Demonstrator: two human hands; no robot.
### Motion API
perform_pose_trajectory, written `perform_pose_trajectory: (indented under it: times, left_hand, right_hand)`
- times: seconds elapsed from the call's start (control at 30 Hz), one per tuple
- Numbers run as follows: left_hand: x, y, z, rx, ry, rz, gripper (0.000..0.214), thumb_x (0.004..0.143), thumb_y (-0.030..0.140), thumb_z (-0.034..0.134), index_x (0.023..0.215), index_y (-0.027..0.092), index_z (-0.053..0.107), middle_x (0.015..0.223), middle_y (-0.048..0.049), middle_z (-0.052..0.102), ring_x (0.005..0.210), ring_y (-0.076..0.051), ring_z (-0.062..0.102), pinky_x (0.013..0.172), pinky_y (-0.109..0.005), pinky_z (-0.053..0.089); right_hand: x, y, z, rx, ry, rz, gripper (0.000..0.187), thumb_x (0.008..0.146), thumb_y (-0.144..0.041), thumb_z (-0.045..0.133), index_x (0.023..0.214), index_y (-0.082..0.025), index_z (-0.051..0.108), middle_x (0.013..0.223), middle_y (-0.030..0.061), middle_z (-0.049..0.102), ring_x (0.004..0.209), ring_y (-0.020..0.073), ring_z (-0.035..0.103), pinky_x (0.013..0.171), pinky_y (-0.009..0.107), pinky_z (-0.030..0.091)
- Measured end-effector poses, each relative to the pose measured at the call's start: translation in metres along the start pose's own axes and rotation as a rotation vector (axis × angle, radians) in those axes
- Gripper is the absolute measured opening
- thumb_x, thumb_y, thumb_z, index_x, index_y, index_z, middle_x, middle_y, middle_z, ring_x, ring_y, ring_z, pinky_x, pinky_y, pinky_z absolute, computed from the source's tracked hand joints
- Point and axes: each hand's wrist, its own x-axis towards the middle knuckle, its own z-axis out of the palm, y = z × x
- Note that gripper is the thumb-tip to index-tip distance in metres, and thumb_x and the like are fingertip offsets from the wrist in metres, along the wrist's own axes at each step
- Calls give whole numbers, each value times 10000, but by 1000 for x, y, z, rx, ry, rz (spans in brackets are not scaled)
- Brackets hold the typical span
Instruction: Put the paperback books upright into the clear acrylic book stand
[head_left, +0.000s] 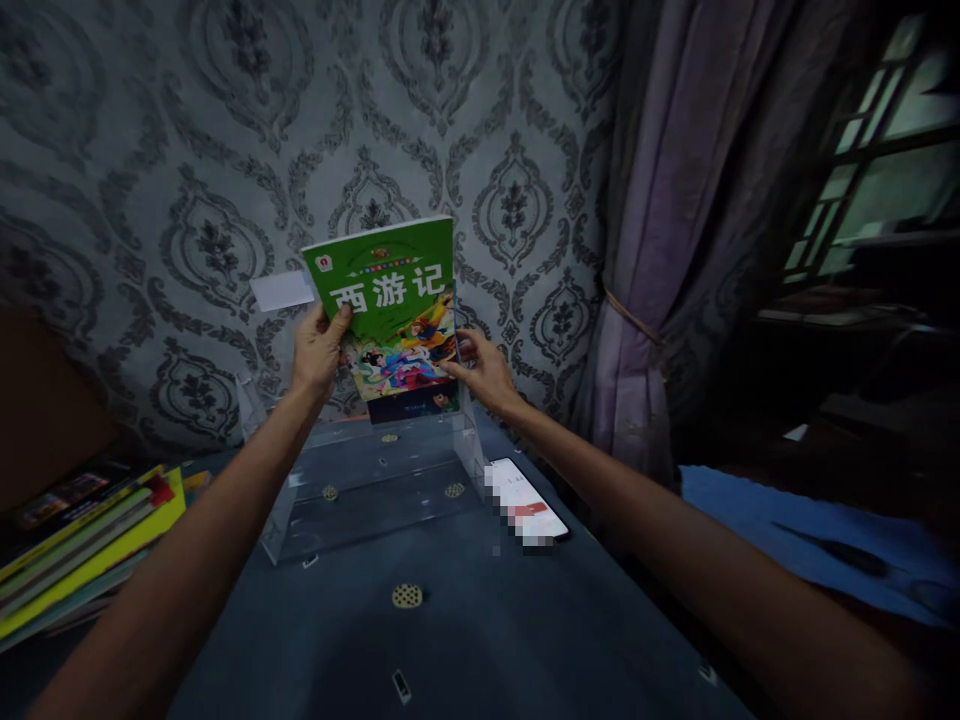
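Note:
A book with a green cover [390,330], large white characters and colourful figures is held upright, facing me, above the back of the table. My left hand [321,348] grips its left edge, thumb on the front cover. At the right edge, my right hand [484,368] pinches it between thumb and fingers. Beneath the book stands a clear plastic rack [470,450] with transparent upright sides and tiers. Part of a dark blue cover shows just below the green book; I cannot tell whether it belongs to it.
A lit phone [527,503] lies right of the rack. Books [90,545] are stacked at the left. A patterned wall [225,150] rises behind the table [480,640], with a tied purple curtain [637,260]. Blue cloth [787,510] with a dark, blurred tool is at the right.

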Motion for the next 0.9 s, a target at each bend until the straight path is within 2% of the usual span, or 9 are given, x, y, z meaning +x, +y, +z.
perform_pose_trajectory:
  times: [0.2, 0.3, 0.37, 0.47, 0.57, 0.73, 0.9]
  left_hand:
    - [-11, -13, 7, 52, -114, -52, 555, 676, 649, 744, 961, 178, 676, 789, -14, 653, 475, -71, 462, 298, -148, 282]
    - [-17, -18, 3, 151, -128, -53, 538, 765, 669, 644, 974, 173, 654, 812, -27, 662, 474, -78, 466, 331, -166, 311]
    - [-24, -14, -1, 371, -136, -15, 503, 867, 637, 524, 996, 165, 637, 837, -55, 675, 522, -114, 528, 408, -200, 390]
    - [-35, 0, -3, 930, -157, 38, 425, 953, 518, 421, 1024, 143, 608, 887, -127, 699, 739, -247, 662, 619, -308, 494]
    - [-45, 16, -1, 1297, -219, -32, 391, 979, 456, 375, 1107, 131, 550, 971, -186, 707, 863, -339, 693, 707, -379, 496]
    - [-55, 24, 6, 1405, -309, -144, 394, 992, 442, 340, 1179, 117, 460, 979, -196, 717, 864, -339, 711, 677, -356, 491]
    - [-56, 20, 6, 1307, -333, -169, 312, 1005, 365, 312, 1158, 132, 451, 942, -180, 724, 895, -326, 712, 700, -354, 483]
  right_hand:
    - [-17, 13, -3, 38, -55, 6, 651, 707, -389, 745, 1296, -218, 525, 931, 47, 667, 801, 247, 628, 756, 410, 528]
    - [-19, 13, -6, 32, -69, 5, 650, 715, -359, 733, 1310, -218, 515, 926, 42, 668, 784, 237, 630, 769, 407, 529]
    - [-19, 11, -6, 28, -82, 6, 626, 732, -346, 710, 1311, -212, 517, 917, 42, 663, 776, 232, 631, 766, 399, 529]
    - [-21, 7, -6, 15, -66, 28, 588, 755, -338, 679, 1307, -201, 528, 917, 50, 657, 786, 237, 634, 769, 402, 528]
    - [-26, 4, -3, 5, -18, 27, 542, 776, -343, 653, 1293, -216, 549, 957, 65, 656, 840, 250, 633, 793, 418, 527]
    - [-34, -4, 6, -7, 84, -28, 468, 861, -325, 538, 1318, -224, 542, 1112, 109, 616, 982, 261, 604, 868, 436, 522]
    - [-24, -15, 12, -30, 159, -51, 440, 929, -348, 449, 1341, -220, 536, 1103, 117, 596, 1037, 267, 585, 935, 454, 494]
